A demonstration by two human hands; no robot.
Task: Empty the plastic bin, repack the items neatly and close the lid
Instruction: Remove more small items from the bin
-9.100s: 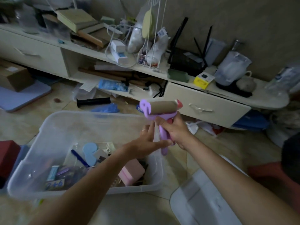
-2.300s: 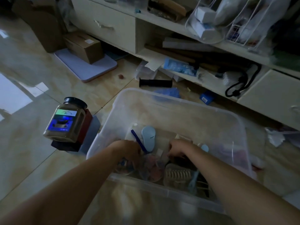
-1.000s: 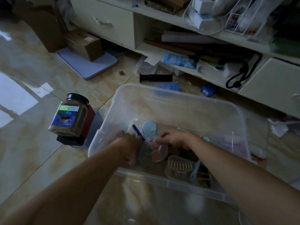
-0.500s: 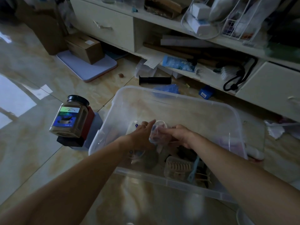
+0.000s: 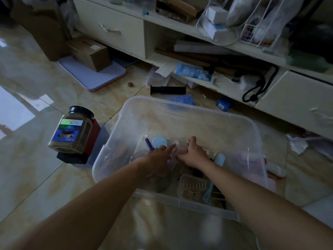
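Clear plastic bin [image 5: 187,112] on tiled floor, lid off, both hands inside, right hand [image 5: 193,154] curled around small clear container [image 5: 180,147], left hand [image 5: 158,156] fingers extended touching it, labelled jar [image 5: 71,129] just left of bin.

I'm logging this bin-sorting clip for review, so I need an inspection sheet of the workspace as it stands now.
Surface: glossy tiled floor, dimly lit.
Job's things: clear plastic bin, open, with small items inside, among them a blue pen and a light blue oval piece; lid not identifiable.
Clutter: labelled jar left of the bin; black cylinder and cardboard box on the floor.
Hands: left hand and right hand both inside the bin, handling a small clear item; grip unclear.
Cables: black cord on the low shelf.
Surroundings: cream cabinet with drawers, crowded shelves.
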